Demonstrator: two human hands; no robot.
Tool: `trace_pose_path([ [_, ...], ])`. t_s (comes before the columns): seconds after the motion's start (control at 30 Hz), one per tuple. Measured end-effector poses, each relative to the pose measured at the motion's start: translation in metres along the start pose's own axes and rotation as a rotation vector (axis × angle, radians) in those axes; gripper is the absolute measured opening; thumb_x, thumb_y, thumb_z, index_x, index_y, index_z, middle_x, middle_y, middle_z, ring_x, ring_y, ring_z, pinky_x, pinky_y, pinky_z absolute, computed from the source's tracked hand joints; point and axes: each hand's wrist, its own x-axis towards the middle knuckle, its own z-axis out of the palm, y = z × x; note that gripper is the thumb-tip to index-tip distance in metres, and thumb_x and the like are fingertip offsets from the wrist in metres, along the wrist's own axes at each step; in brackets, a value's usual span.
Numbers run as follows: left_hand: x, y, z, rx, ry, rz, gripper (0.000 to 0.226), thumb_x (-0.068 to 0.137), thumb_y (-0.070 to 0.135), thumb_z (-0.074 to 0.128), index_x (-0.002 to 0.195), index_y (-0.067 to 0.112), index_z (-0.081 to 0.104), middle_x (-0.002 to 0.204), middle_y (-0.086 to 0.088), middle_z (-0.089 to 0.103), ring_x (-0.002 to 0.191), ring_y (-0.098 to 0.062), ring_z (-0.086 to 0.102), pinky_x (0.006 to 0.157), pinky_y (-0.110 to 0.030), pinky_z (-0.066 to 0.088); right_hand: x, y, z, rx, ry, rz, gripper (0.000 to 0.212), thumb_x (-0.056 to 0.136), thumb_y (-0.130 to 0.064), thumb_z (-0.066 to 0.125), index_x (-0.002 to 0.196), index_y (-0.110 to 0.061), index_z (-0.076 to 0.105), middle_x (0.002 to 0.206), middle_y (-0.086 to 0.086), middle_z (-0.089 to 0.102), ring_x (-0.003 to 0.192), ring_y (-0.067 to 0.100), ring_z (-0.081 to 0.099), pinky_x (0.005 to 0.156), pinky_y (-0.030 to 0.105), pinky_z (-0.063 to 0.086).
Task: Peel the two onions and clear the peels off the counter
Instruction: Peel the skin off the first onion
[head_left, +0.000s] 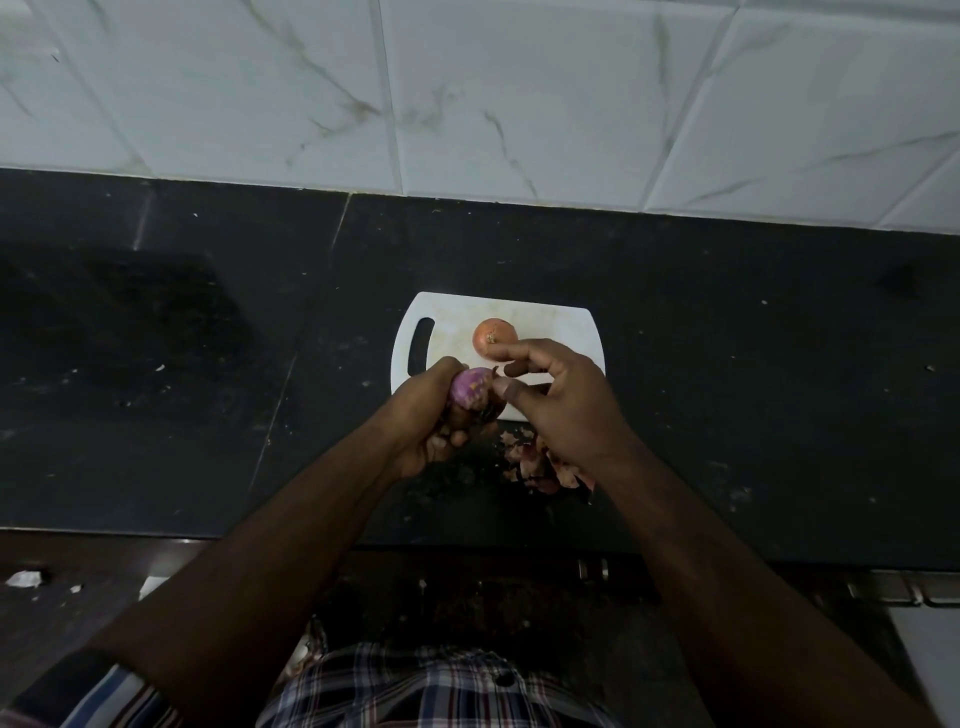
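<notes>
Peeling of the first onion, seen from the head camera. The left hand (441, 410) curls its fingers round a small purple onion with its glossy inner flesh showing (470, 388), holding it above the near-left corner of the white plastic cutting board with a slot handle (457, 317). The right hand (561, 400) hovers just beside this onion, thumb tip close to its surface and fingers loosely spread; whether thumb and forefinger pinch a strip of skin cannot be told, since the contact lies in shadow. A second, round orange-brown onion with its dry skin intact (493, 338) rests on the board, partly behind the right forefinger. A heap of pinkish papery peels (540, 465) lies on the black stone counter (208, 364), near the board's front edge and partly under the right wrist.

Step in hand, by judgement: stripping the last dark skin near the base of the purple onion. The next move likely calls for a fingertip pinch on that loose edge and a pull away from the bulb, the left hand turning it. The unpeeled onion and the clearing of peels remain.
</notes>
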Motion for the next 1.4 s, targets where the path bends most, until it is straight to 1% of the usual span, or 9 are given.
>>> trace_pose_path([
  [0.07, -0.001, 0.002, 0.003, -0.02, -0.001, -0.005, 0.04, 0.099, 0.035, 0.041, 0.089, 0.007, 0.066, 0.073, -0.016, 0.07, 0.04, -0.012, 0.046, 0.031, -0.014, 0.028, -0.001, 0.0, 0.003, -0.021, -0.019, 0.0, 0.034, 0.084, -0.015, 0.078, 0.116, -0.025, 0.074, 0.112, -0.012, 0.069, 0.103, 0.003, 0.065, 0.089, 0.029, 0.056],
  [0.17, -0.003, 0.004, 0.006, -0.07, -0.03, -0.021, 0.039, 0.099, 0.033, 0.04, 0.081, 0.008, 0.065, 0.071, -0.015, 0.068, 0.036, -0.012, 0.045, 0.029, -0.013, 0.026, -0.002, 0.002, 0.007, -0.054, 0.087, -0.091, 0.027, 0.079, -0.013, 0.082, 0.104, -0.021, 0.078, 0.105, -0.01, 0.073, 0.103, 0.004, 0.066, 0.089, 0.032, 0.056],
  [0.5, -0.007, 0.001, 0.007, -0.082, -0.04, -0.015, 0.038, 0.101, 0.034, 0.046, 0.102, 0.001, 0.065, 0.079, -0.018, 0.07, 0.038, -0.013, 0.052, 0.03, -0.015, 0.035, 0.0, 0.002, 0.005, 0.002, 0.14, -0.073, 0.02, 0.086, -0.003, 0.072, 0.092, -0.02, 0.077, 0.095, -0.01, 0.073, 0.092, -0.003, 0.064, 0.08, 0.007, 0.045],
  [0.67, 0.0, -0.001, 0.004, -0.006, 0.024, -0.006, 0.047, 0.099, 0.041, 0.046, 0.109, -0.001, 0.065, 0.077, -0.019, 0.072, 0.043, -0.015, 0.047, 0.033, -0.015, 0.03, -0.003, 0.003, 0.005, 0.009, 0.085, -0.031, 0.022, 0.092, -0.002, 0.063, 0.095, -0.022, 0.071, 0.101, -0.009, 0.071, 0.095, -0.001, 0.063, 0.084, 0.013, 0.048],
  [0.83, 0.001, 0.0, 0.002, 0.024, 0.017, 0.017, 0.046, 0.101, 0.042, 0.044, 0.104, 0.001, 0.067, 0.079, -0.018, 0.074, 0.044, -0.014, 0.046, 0.036, -0.017, 0.028, -0.003, 0.003, -0.003, 0.024, 0.044, -0.046, 0.027, 0.088, -0.006, 0.071, 0.112, -0.019, 0.072, 0.104, -0.013, 0.072, 0.096, 0.002, 0.066, 0.082, 0.02, 0.054],
  [1.07, 0.001, 0.001, 0.002, -0.005, 0.027, 0.036, 0.044, 0.1, 0.039, 0.044, 0.101, 0.003, 0.069, 0.08, -0.019, 0.073, 0.043, -0.015, 0.046, 0.037, -0.018, 0.027, -0.004, -0.003, -0.003, -0.036, 0.066, -0.096, 0.02, 0.087, -0.003, 0.071, 0.099, -0.019, 0.074, 0.092, -0.013, 0.071, 0.089, -0.001, 0.066, 0.082, 0.016, 0.052],
  [1.2, 0.003, 0.002, -0.005, -0.154, 0.039, 0.062, 0.04, 0.099, 0.035, 0.046, 0.107, 0.002, 0.067, 0.08, -0.018, 0.071, 0.048, -0.018, 0.051, 0.036, -0.017, 0.036, -0.015, 0.008, -0.005, -0.04, -0.022, 0.009, 0.018, 0.088, -0.006, 0.071, 0.09, -0.024, 0.073, 0.084, -0.013, 0.072, 0.078, 0.004, 0.068, 0.071, 0.018, 0.055],
  [1.27, 0.005, 0.001, -0.011, -0.195, -0.027, 0.064, 0.042, 0.098, 0.033, 0.045, 0.117, 0.002, 0.065, 0.09, -0.019, 0.071, 0.054, -0.021, 0.056, 0.038, -0.02, 0.041, -0.019, 0.014, -0.009, -0.049, -0.009, 0.045, 0.015, 0.089, -0.011, 0.071, 0.091, -0.026, 0.075, 0.084, -0.014, 0.073, 0.078, 0.003, 0.069, 0.069, 0.014, 0.054],
  [1.4, 0.007, -0.005, -0.016, -0.227, -0.162, 0.053, 0.046, 0.095, 0.032, 0.044, 0.125, 0.003, 0.063, 0.103, -0.019, 0.07, 0.065, -0.025, 0.061, 0.047, -0.025, 0.044, -0.016, 0.02, -0.019, -0.199, -0.103, 0.115, 0.02, 0.094, -0.031, 0.067, 0.113, -0.029, 0.074, 0.107, -0.02, 0.071, 0.093, -0.009, 0.062, 0.081, 0.012, 0.048],
])
